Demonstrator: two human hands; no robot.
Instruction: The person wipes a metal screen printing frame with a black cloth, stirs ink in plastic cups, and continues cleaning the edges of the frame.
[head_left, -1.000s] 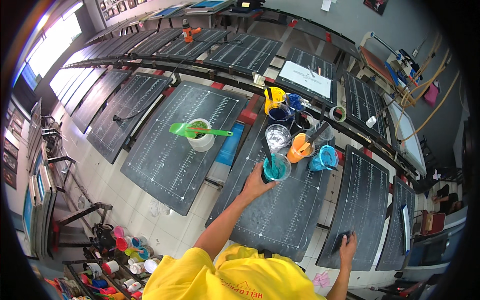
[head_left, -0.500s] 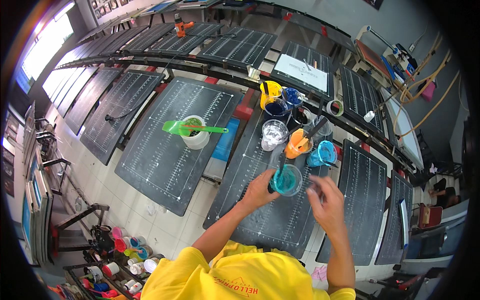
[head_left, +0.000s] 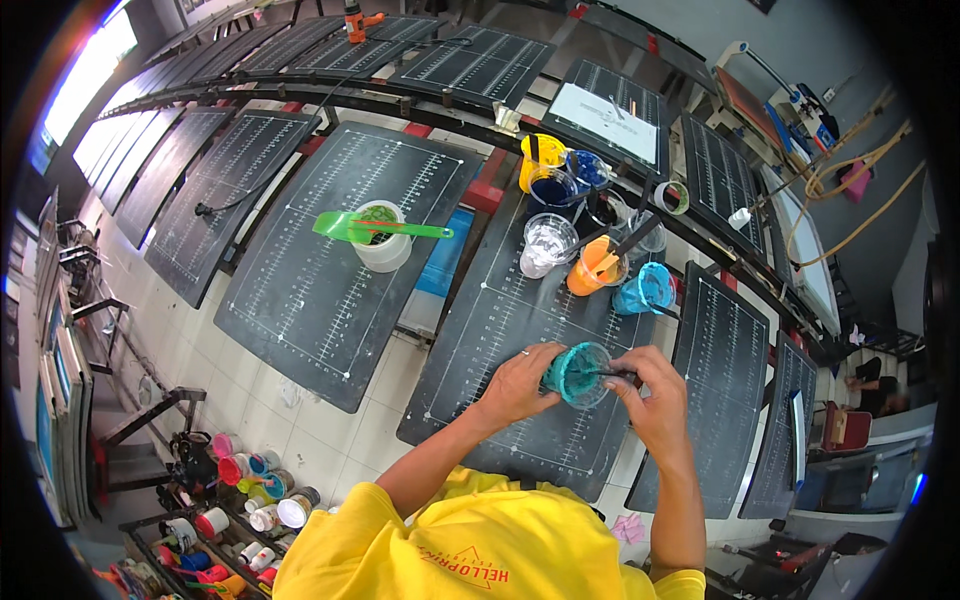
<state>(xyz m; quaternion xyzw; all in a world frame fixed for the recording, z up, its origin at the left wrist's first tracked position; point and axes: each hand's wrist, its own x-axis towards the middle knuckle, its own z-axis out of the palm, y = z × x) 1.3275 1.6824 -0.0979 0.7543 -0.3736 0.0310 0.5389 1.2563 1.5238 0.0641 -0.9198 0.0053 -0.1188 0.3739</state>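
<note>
Left grip (head_left: 522, 385) wraps round the teal cup (head_left: 577, 381); right grip (head_left: 650, 392) pinches a dark stick (head_left: 612, 374).
Head view: over the black bench (head_left: 560, 440), cup lies at left grip's three o'clock, right grip's nine; stick runs nine-to-three into it.

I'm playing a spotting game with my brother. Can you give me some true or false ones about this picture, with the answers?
1. The left hand holds the teal cup. True.
2. The right hand is empty. False: the right hand holds a dark stick that reaches into the teal cup.
3. The spatula is on the floor. False: the green spatula lies across the white tub.
4. The orange cup stands on a black board. True.
5. The person's shirt is blue. False: the shirt is yellow.
</note>
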